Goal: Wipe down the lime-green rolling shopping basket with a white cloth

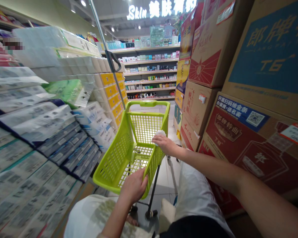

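A lime-green plastic shopping cart (111,152) with latticed walls stands in front of me, with nothing lying in its basket. My left hand (134,185) grips the near rim of the cart, its fingers curled over the edge and partly hidden. Farther along the right-hand rim, my right hand (162,142) presses a white wad of cloth or tissue (160,133) against the cart. The exact material of the wad is too small to tell. Dark legs and casters (151,213) carry the basket above a tiled floor.
Stacked tissue packs (72,132) crowd the left side, and printed cartons (238,132) rise close on the right. A grey pole (104,43) with a black handle stands beyond the cart's left side. Shelves of small goods (151,71) line the back.
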The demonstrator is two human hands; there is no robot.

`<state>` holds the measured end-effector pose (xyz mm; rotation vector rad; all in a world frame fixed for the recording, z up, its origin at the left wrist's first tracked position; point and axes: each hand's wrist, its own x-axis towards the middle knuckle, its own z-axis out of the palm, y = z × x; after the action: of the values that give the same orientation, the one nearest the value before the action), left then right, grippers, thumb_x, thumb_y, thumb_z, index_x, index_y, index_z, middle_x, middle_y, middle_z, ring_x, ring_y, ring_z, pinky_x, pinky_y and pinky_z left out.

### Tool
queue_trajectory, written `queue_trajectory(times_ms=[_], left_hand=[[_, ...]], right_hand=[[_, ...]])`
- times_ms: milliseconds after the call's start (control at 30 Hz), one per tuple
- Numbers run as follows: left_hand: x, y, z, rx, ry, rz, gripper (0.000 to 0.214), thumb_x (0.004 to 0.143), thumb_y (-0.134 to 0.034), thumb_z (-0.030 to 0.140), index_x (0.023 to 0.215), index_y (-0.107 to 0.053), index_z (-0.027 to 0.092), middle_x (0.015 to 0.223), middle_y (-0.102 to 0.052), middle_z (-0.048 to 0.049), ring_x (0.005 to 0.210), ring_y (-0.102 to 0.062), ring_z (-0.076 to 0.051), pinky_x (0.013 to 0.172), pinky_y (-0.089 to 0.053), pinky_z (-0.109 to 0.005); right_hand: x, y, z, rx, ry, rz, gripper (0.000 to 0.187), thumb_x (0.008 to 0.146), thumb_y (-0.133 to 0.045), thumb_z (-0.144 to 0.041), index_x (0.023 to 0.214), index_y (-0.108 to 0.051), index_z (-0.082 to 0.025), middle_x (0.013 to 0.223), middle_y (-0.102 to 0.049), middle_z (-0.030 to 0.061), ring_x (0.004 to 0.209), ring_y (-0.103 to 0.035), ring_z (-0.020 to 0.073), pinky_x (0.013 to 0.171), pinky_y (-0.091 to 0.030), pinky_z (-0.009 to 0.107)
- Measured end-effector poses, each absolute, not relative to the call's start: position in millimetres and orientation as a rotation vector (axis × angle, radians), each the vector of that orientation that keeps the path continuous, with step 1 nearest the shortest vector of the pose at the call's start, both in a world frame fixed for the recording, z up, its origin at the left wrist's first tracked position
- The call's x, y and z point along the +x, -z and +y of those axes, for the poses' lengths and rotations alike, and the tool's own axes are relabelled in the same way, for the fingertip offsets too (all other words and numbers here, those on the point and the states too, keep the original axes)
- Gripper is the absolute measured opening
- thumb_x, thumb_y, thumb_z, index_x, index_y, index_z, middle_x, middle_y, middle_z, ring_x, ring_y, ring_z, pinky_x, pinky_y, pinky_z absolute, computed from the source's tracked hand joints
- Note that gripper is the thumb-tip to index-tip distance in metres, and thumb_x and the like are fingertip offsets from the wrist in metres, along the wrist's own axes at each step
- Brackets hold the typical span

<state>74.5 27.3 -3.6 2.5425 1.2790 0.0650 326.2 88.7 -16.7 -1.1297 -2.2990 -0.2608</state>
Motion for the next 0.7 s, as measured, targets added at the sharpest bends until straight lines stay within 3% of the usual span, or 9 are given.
queue_trajectory(times_ms=[200,467,700], left_hand=[[71.6,1.0,26.8,2.538,-0.061,1.28,0.033,0.092,-0.035,0.027,0.116,-0.056,0.022,0.114,-0.067,-0.0063,0.102,-0.062,-0.02,0.085,-0.042,-0.03],[73.8,1.2,27.4,2.544,-0.044,1.278,0.034,0.093,-0.034,0.028,0.119,-0.055,0.022,0.117,-0.066,-0.0071,0.106,-0.061,-0.02,0.088,-0.043,-0.03],[70.5,0.8,28.2,2.546,-0.049,1.274,0.033,0.092,-0.036,0.026,0.117,-0.056,0.022,0.113,-0.068,-0.0062,0.103,-0.062,-0.02,0.085,-0.042,-0.029]], right_hand=[[309.6,22.2,69.2,-0.806,0.205,-2.53,0.049,0.085,-0.044,0.001,0.132,-0.053,-0.014,0.128,-0.059,0.0123,0.126,-0.047,0.0196,0.107,-0.04,0.037],[350.2,4.2,109.3,-1.186,0.258,-2.302,0.051,0.078,-0.044,0.007,0.12,-0.062,-0.016,0.121,-0.063,0.013,0.12,-0.052,0.022,0.102,-0.045,0.042],[296.5,30.3,65.1,-0.942,0.21,-2.362,0.046,0.087,-0.044,0.0,0.128,-0.056,-0.017,0.124,-0.061,0.0116,0.122,-0.049,0.0214,0.104,-0.043,0.041]])
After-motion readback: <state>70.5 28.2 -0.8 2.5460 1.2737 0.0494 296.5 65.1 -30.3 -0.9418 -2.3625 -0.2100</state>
